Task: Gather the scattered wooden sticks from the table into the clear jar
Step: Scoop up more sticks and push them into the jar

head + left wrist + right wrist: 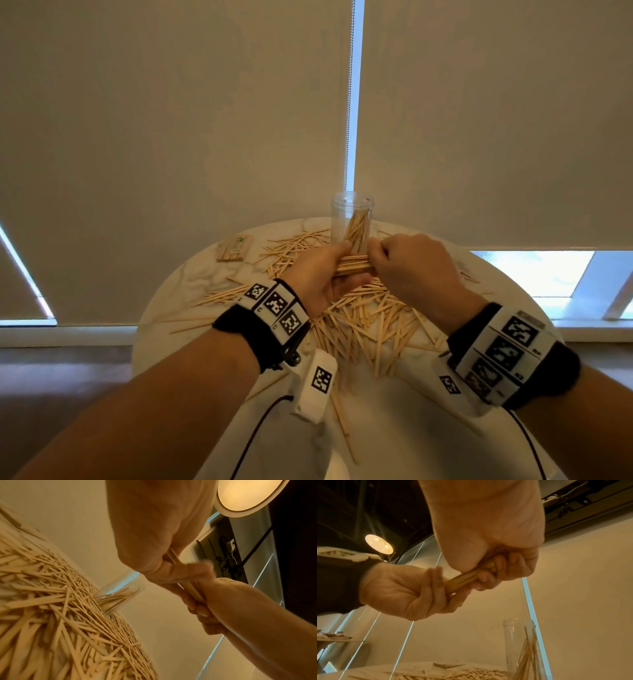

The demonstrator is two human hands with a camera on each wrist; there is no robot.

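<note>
Both hands hold one bundle of wooden sticks (352, 265) level above the table, just in front of the clear jar (351, 222). My left hand (325, 274) grips its left end and my right hand (394, 260) curls round its right end. The right wrist view shows the bundle (464, 577) between the right hand's fingers (505, 566) and the left hand (402, 588). The jar (518, 649) stands upright and open-topped with several sticks leaning inside. Many loose sticks (370, 325) lie scattered across the round white table (394, 428) below the hands, also visible as a sticks pile (51, 608).
A flat packet of sticks (234, 248) lies at the table's far left. Behind the table hang beige roller blinds (171, 137) over windows. A few stray sticks reach toward the table's near edge (346, 435). Cables run from both wrist units.
</note>
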